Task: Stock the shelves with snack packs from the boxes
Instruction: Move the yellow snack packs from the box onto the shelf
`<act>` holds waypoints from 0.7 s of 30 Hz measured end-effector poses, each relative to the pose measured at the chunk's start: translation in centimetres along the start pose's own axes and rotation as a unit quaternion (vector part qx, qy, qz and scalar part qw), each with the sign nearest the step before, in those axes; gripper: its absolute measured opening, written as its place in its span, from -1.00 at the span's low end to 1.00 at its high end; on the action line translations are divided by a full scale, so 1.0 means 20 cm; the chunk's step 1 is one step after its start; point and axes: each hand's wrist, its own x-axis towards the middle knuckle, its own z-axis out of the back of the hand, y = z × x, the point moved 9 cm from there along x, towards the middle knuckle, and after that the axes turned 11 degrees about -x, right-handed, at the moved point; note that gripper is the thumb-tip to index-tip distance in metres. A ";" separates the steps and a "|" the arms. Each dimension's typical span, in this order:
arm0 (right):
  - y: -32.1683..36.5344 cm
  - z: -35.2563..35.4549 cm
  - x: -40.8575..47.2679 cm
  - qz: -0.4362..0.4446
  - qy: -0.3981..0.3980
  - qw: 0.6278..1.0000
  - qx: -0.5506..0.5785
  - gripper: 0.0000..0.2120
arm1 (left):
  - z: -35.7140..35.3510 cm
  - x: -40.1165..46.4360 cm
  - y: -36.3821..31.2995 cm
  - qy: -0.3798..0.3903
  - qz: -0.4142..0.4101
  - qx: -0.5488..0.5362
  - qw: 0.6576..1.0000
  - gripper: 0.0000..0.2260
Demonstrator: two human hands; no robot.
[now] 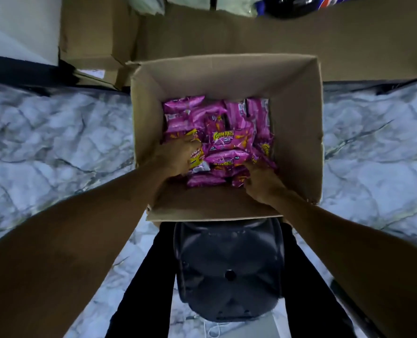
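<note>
Both hands are down inside the open cardboard box point(297, 113), among the pink snack packs point(223, 140) piled at its bottom. The left hand point(178, 154) curls around packs at the pile's left side, while the right hand point(261, 181) digs in at the right; I cannot tell what it grips.

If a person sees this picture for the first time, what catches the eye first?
The bright pink snack packs piled in the open cardboard box at the centre stand out most. Both hands reach into them: the left hand at the pile's left edge, the right hand at its near right. A marble-patterned floor surrounds the box.
</note>
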 end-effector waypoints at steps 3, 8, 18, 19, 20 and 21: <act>-0.03 -0.14 0.21 -0.002 -0.010 1.000 0.028 -0.32 | -0.18 0.17 0.17 0.048 0.034 -0.005 0.998 -0.19; -0.08 -0.33 0.48 -0.011 -0.012 0.993 0.120 -0.23 | -0.30 0.43 0.33 0.046 -0.006 0.093 0.995 -0.44; -0.18 -0.62 0.35 -0.037 0.054 0.995 0.079 -0.40 | -0.49 0.32 0.26 0.032 -0.084 0.128 0.988 -0.91; -0.17 -0.58 0.33 -0.040 0.046 0.995 0.081 -0.42 | -0.41 0.29 0.23 -0.001 -0.099 0.094 0.991 -0.96; -0.17 -0.53 0.30 -0.041 0.035 0.995 0.083 -0.43 | -0.32 0.26 0.21 -0.036 -0.102 0.046 0.993 -0.99; -0.16 -0.48 0.27 -0.046 0.026 0.995 0.087 -0.45 | -0.24 0.23 0.20 -0.069 -0.085 -0.015 0.994 -0.96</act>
